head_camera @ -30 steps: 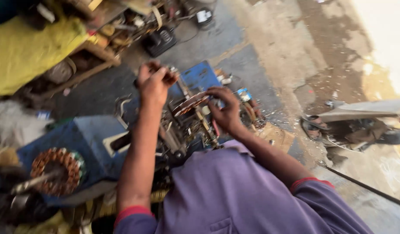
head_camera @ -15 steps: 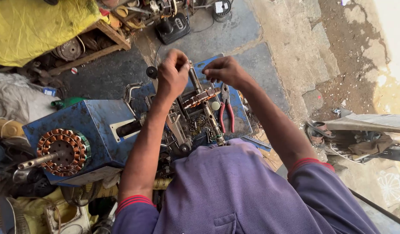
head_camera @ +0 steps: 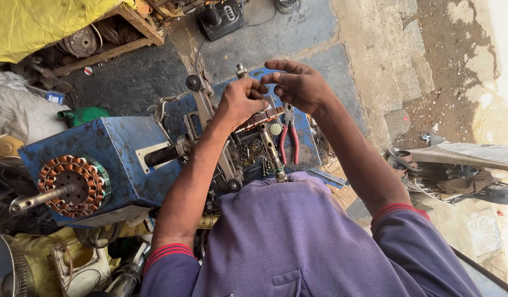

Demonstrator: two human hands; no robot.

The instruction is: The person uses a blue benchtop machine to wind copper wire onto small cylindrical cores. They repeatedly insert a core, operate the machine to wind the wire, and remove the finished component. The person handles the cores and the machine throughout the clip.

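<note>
When scanning from the far left: first a round copper-wound stator (head_camera: 72, 187) on a steel shaft, fixed to the end face of a dented blue metal box (head_camera: 122, 154). Behind that, a green plastic can (head_camera: 83, 115) and a yellow cloth (head_camera: 39, 22) draped over a wooden rack.

Further along, at the middle of the blue winding bench, the left hand (head_camera: 240, 102). Closes in a loose fist, knuckles up, thumb and forefinger pinched together at the tip. Rests just over a small copper-coloured wound core (head_camera: 259, 118), which is clamped crosswise in the steel fixture directly under both hands.

Just to the right, fingertips almost touching the left's, the right hand (head_camera: 298, 85). Curls with thumb and forefinger nipped together and the remaining fingers fanned above. Cannot tell what passes between the two pinches; too fine to make out, possibly thin wire.

Judging by looks, stiff and fairly dense for its bulk at the metal core, but delicate at the windings: likely easy to scratch or kink. Best taken by the bare metal ends or by the fixture, not by the copper turns.

Below the right wrist, red-handled pliers (head_camera: 289, 140), lying flat on the bench. At the far right, well apart, a grey vehicle panel (head_camera: 463, 157) on bare ground.
</note>
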